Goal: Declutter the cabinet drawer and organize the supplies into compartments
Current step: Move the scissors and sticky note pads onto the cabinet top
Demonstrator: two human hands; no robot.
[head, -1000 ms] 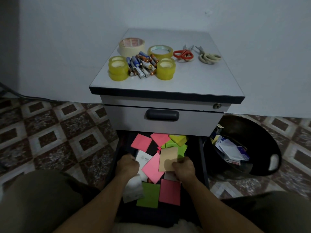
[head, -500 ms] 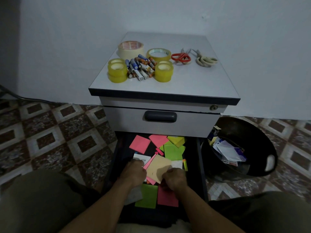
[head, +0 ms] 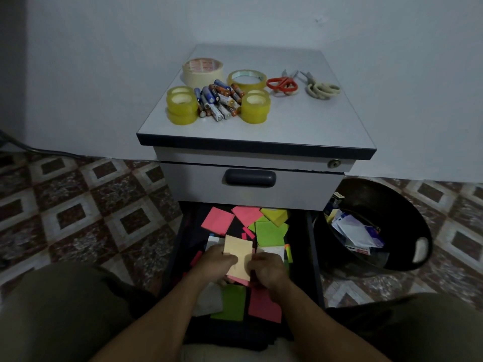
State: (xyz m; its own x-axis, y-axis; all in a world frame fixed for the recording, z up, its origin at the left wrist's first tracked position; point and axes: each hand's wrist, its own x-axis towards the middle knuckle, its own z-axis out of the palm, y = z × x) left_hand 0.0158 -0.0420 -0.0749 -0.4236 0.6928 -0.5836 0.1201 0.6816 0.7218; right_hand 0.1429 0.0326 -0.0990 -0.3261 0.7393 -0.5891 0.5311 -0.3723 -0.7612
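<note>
The lower drawer (head: 312,259) of the grey cabinet (head: 287,131) is pulled out and dark inside. Pink, green, yellow and white sticky-note pads lie scattered in it. My left hand (head: 215,263) and my right hand (head: 268,269) both grip a small stack topped by a tan pad (head: 238,253), with a pink pad under it. A pink pad (head: 217,220) and a green pad (head: 270,233) lie farther back. Another green pad (head: 230,304) and a pink pad (head: 262,305) lie near my wrists.
On the cabinet top sit tape rolls (head: 182,104), a pile of batteries (head: 218,101), red scissors (head: 282,83) and beige scissors (head: 322,87). A black bin (head: 407,212) with paper scraps stands on the floor to the right. My knees flank the drawer.
My hands came together around the tan pad and squared it upright over a pink pad. The white card that my left hand held now lies in the drawer under my left wrist.
</note>
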